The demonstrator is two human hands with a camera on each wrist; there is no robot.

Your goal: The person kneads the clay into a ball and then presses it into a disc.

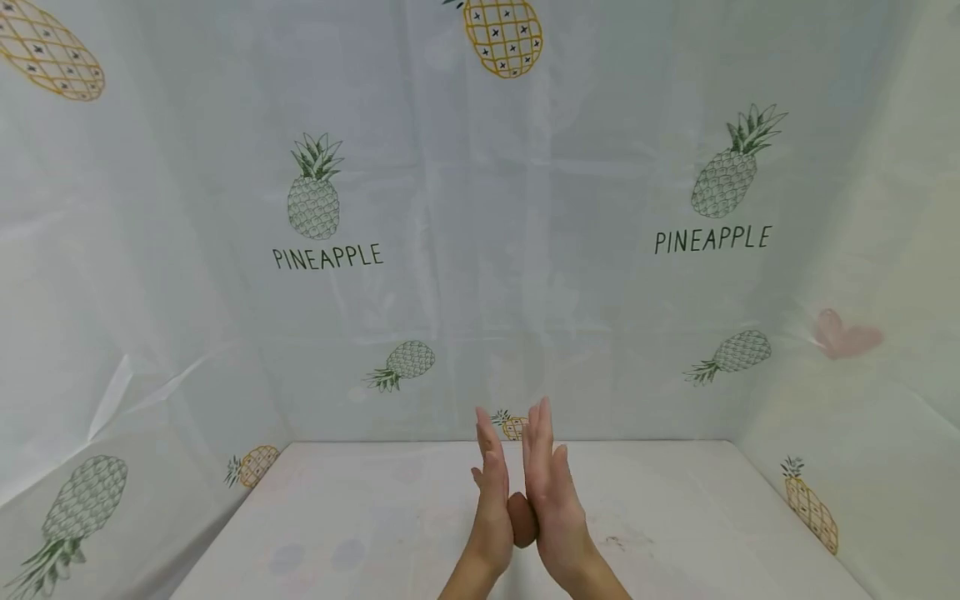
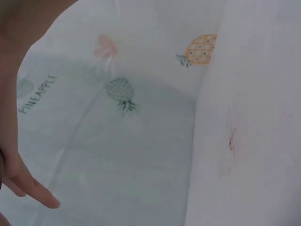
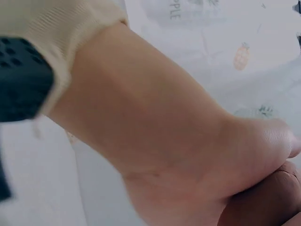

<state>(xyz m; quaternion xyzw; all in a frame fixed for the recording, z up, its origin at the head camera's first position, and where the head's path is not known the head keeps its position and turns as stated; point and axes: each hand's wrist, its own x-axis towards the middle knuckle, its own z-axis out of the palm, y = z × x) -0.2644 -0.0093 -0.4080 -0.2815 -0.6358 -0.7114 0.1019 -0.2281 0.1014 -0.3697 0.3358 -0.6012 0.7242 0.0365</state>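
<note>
The left hand (image 1: 493, 504) and the right hand (image 1: 553, 500) are raised upright, palm facing palm, with their fingers mostly straight and pointing to the far side. They are not clenched; between the lower parts of the two palms they press a brown lump (image 1: 522, 521), rounded and like clay. It is located in the near middle, in front of the counter surface. The right wrist carries a cream sleeve (image 3: 89, 28) and a dark band (image 3: 23, 77).

The counter (image 1: 360, 492) has a whitish covering, with two pale bluish spots (image 1: 348, 554) on the left and a small brownish smear (image 1: 626, 542) to the right of the hands. Around it, at left, far and right, hangs pale, creased sheeting (image 1: 480, 292), printed with green and yellow pineapples and the word "PINEAPPLE". On the right side there is also a pink heart (image 1: 847, 337).
</note>
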